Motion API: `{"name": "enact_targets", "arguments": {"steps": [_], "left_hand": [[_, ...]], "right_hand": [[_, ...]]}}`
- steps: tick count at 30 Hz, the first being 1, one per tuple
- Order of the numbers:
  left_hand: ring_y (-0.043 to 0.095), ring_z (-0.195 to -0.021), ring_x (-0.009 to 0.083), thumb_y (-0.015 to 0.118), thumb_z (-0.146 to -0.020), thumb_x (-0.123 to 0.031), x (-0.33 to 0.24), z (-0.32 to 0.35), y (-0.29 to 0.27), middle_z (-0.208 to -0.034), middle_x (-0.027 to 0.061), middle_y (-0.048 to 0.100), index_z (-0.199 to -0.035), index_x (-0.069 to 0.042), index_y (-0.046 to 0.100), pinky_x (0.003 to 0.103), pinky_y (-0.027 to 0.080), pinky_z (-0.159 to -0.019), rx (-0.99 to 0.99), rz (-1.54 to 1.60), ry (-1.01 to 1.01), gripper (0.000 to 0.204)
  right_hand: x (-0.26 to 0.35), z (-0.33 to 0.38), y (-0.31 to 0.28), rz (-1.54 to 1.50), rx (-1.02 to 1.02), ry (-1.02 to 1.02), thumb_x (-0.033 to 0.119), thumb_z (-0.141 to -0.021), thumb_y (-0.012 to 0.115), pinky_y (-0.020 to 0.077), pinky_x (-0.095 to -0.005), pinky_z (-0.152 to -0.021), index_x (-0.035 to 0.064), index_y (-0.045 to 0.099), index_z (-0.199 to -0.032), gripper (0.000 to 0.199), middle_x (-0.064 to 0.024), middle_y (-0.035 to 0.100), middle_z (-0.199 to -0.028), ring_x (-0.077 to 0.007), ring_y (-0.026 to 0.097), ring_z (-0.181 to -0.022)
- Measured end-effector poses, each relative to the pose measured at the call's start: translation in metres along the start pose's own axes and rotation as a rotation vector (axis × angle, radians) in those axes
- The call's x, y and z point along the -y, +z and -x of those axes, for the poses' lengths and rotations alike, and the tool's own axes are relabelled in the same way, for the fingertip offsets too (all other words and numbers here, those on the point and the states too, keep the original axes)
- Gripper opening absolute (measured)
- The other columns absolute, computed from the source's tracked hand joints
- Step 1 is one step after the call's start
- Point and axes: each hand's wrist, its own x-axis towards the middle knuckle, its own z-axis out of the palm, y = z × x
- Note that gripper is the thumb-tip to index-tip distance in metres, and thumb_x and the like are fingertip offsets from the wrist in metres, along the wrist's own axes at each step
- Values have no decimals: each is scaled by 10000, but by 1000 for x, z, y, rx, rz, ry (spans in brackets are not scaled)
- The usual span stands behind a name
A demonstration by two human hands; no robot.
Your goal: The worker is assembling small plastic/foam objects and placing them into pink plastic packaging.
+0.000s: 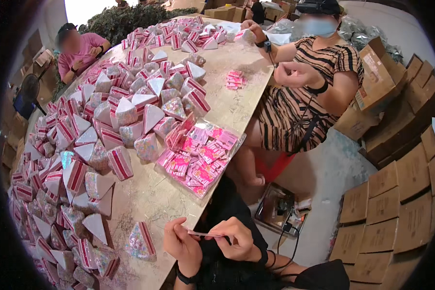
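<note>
at the far left a seated person in a pink top is seen beyond the tabletop, whose left and far parts are covered by wedge-shaped pink, white and glittery boxes, too many to be counted. one single wedge box is stood alone near the front edge, just left of the left hand. a bare strip of tabletop is left open between that wedge and the clear tray of small pink packets, which is set at the right edge and overhangs it slightly; the packets inside are too many to be counted. a small stack of pink packets is lain apart farther up the tabletop. a thin flat pink slip is held level between the two hands just off the tabletop's front edge: the left fingers are pinched together on its left end, and the fingers of the right hand are closed on its right end. a second person in a striped top is seated at the right edge. one open dark box is seen on the floor, and stacked cardboard cartons are lined along the far right, with a strip of floor left between.
</note>
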Motion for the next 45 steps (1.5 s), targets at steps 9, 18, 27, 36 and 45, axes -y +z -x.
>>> {"name": "enact_targets", "arguments": {"steps": [9, 18, 27, 36, 45], "left_hand": [[500, -465, 109, 430, -1013, -128, 12, 8, -7, -639, 52, 528, -944, 17, 600, 242, 366, -456, 1, -35, 162, 234], [545, -492, 194, 505, -985, -127, -36, 22, -30, -643, 115, 564, -959, -1, 642, 296, 401, -464, 53, 95, 284, 188], [606, -550, 202, 509, -978, -121, -26, 17, -34, -668, 121, 620, -985, -9, 629, 292, 447, -501, 391, 32, 434, 164], [518, -489, 220, 554, -928, -49, -16, 31, -48, -612, 93, 548, -969, 3, 659, 297, 380, -459, 260, -64, 342, 124], [484, -477, 111, 484, -988, -144, -11, 35, -50, -595, 46, 531, -892, 17, 641, 252, 344, -456, 128, 44, 175, 244]], "right_hand": [[-6, -2, -5, -120, -89, 426, -55, -868, 592, 467, -284, -812, -19, 544, -1121, 261, -118, 526, -997, -189, 574, -908], [40, -30, -14, -109, 524, 134, 110, -821, 708, 414, -401, -942, 22, 521, -1258, 484, -156, 540, -1210, -313, 525, -1094], [37, -13, -19, -7, 501, 94, 36, -805, 662, 436, -363, -820, 2, 571, -991, 210, -112, 543, -1009, -283, 508, -933], [35, -4, -13, -454, 474, 363, 47, -853, 576, 417, -300, -756, 17, 511, -881, 77, -67, 522, -905, -169, 501, -839], [27, 4, 1, -839, 683, 609, 105, -907, 626, 448, -266, -784, -18, 634, -971, 139, -44, 573, -899, -113, 542, -861]]}}
